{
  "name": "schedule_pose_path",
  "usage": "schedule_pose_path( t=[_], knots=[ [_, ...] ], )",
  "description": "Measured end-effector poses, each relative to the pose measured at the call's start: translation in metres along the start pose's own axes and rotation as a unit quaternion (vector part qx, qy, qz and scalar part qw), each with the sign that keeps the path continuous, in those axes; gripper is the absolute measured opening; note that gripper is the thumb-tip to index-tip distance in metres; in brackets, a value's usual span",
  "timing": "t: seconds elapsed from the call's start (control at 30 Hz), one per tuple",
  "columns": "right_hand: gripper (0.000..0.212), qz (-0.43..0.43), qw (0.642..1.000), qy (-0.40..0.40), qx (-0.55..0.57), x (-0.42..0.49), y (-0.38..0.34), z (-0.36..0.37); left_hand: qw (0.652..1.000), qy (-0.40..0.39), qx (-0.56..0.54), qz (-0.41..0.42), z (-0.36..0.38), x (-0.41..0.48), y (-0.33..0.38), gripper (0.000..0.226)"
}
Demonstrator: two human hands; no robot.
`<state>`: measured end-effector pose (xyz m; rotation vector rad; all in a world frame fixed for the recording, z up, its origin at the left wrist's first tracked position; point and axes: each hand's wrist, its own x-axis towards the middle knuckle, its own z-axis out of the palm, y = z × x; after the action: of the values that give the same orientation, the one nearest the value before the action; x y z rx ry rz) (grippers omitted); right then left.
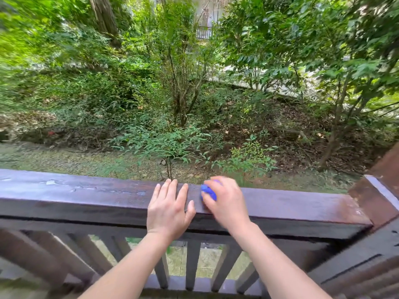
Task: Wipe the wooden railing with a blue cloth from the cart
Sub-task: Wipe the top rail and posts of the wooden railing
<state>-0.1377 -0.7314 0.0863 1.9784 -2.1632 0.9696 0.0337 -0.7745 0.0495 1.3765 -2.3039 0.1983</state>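
Head view, looking down over wooden railing [86, 197], dark brown top rail running left to right, ends at a post [380, 190] on the right. Right hand [226, 201] clenched around blue cloth [208, 192], bunched up, pressed on the rail top just right of centre; only a bit of cloth shows past the thumb side, rest hidden under the palm. Left hand [168, 210] released, flat, fingers spread on the rail top, palm hanging over the near edge, just beside the right hand, not touching the cloth. Pale patches on the rail surface to the left. Vertical balusters [192, 264] below the rail. Beyond: shrubs, trees, leaf-covered slope. Cart not in shot
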Motion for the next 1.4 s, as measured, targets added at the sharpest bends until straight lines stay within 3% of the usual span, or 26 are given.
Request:
schedule_pose_path(
  t=[0.1, 0.27, 0.4, 0.57, 0.7, 0.8, 0.87, 0.97, 1.03, 1.13, 1.2, 1.3, 1.33, 1.4],
  knots=[
    [0.031, -0.118, 0.992, -0.043, 0.017, -0.024, 0.003, 0.003, 1.0, -0.014, -0.005, 0.008, -0.001, 0.0, -0.002, 0.052],
    [0.029, 0.037, 0.999, -0.008, -0.013, 0.011, 0.01, 0.0, 0.999, -0.01, -0.042, 0.026, -0.012, -0.003, -0.002, 0.051],
    [0.035, -0.12, 0.992, -0.041, 0.0, -0.015, -0.011, 0.016, 0.979, 0.065, -0.19, 0.038, -0.022, -0.009, -0.019, 0.038],
    [0.031, 0.006, 1.0, 0.006, -0.002, -0.001, -0.03, 0.032, 0.983, 0.153, -0.086, 0.045, -0.04, -0.015, -0.109, 0.026],
    [0.034, -0.109, 0.994, -0.018, -0.005, -0.011, -0.054, 0.051, 0.996, 0.083, 0.006, -0.03, -0.054, -0.007, -0.196, 0.04],
    [0.029, -0.027, 0.999, 0.021, 0.0, 0.002, -0.059, 0.055, 0.999, 0.04, 0.027, -0.019, -0.05, -0.001, -0.22, 0.043],
    [0.031, -0.023, 0.999, 0.042, 0.003, -0.002, -0.076, 0.064, 0.999, 0.039, 0.029, -0.011, -0.044, -0.001, -0.223, 0.04],
    [0.035, -0.17, 0.985, -0.005, -0.016, -0.016, -0.08, 0.069, 0.998, 0.057, 0.023, -0.015, -0.038, -0.001, -0.228, 0.034],
    [0.033, -0.13, 0.991, -0.005, -0.033, -0.007, -0.064, 0.058, 0.997, 0.066, 0.024, -0.015, -0.036, -0.001, -0.23, 0.032],
    [0.027, 0.037, 0.998, 0.045, -0.026, 0.014, -0.07, 0.061, 0.998, 0.062, 0.027, -0.014, -0.036, -0.001, -0.229, 0.032],
    [0.03, 0.002, 0.999, 0.034, -0.012, 0.013, -0.106, 0.081, 0.998, 0.056, 0.028, -0.01, -0.037, -0.001, -0.228, 0.033],
    [0.036, -0.156, 0.987, -0.036, 0.01, -0.007, -0.131, 0.096, 0.999, 0.047, 0.019, -0.015, -0.039, -0.001, -0.229, 0.033],
    [0.037, -0.16, 0.986, -0.043, 0.007, -0.004, -0.125, 0.092, 0.999, 0.042, 0.017, -0.015, -0.04, -0.001, -0.23, 0.033],
    [0.033, -0.061, 0.998, -0.029, 0.004, 0.011, -0.109, 0.079, 0.999, 0.035, 0.013, -0.015, -0.041, -0.001, -0.229, 0.033]
  ],
)
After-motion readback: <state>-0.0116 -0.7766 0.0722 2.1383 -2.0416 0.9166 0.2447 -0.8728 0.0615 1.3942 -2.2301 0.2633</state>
